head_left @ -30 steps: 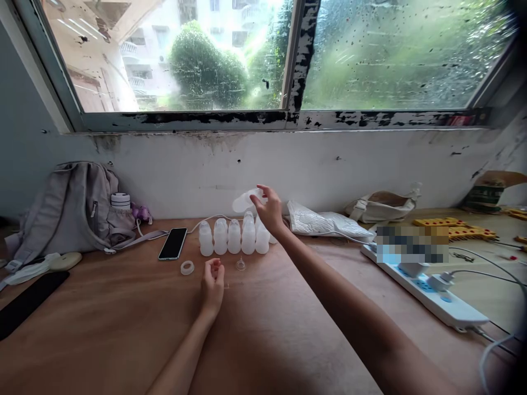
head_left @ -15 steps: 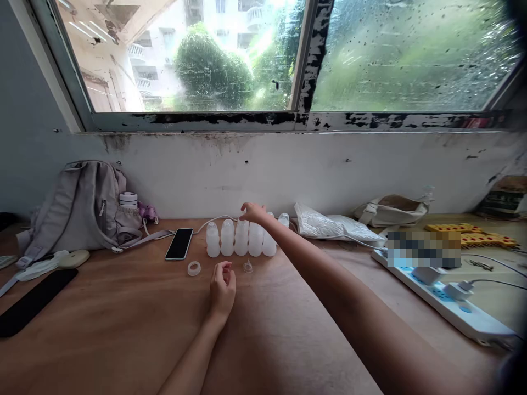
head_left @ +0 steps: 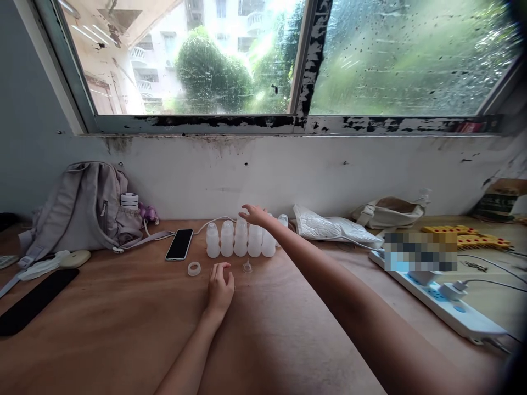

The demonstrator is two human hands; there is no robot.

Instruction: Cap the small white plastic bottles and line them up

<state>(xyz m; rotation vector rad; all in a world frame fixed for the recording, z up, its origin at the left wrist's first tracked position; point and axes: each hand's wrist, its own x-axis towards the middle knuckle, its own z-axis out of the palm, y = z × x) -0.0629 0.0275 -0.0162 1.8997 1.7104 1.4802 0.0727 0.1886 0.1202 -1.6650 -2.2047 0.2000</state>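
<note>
Several frosted white baby bottles (head_left: 226,239) stand upright in a row on the table, with at least one more (head_left: 282,220) behind the row's right end. My right hand (head_left: 254,214) reaches over the row, its fingers stretched leftward and apart above the middle bottles. Whether it touches a bottle top I cannot tell. On the table in front of the row rests my left hand (head_left: 220,286), fingers loosely bent and apart, holding nothing. To its left lies a white bottle ring (head_left: 194,269); to its right is a clear silicone nipple (head_left: 247,267).
A phone (head_left: 179,244) lies left of the bottles, near a grey backpack (head_left: 84,214). At front left is a black flat strip (head_left: 39,302). Toward the right are a silvery pouch (head_left: 329,226), a beige bag (head_left: 389,213) and a power strip (head_left: 436,296) with cables.
The fingers of my left hand have loosened and spread a little. My right hand has shifted slightly left and its fingers look straighter. The bottles, ring and nipple stay in place.
</note>
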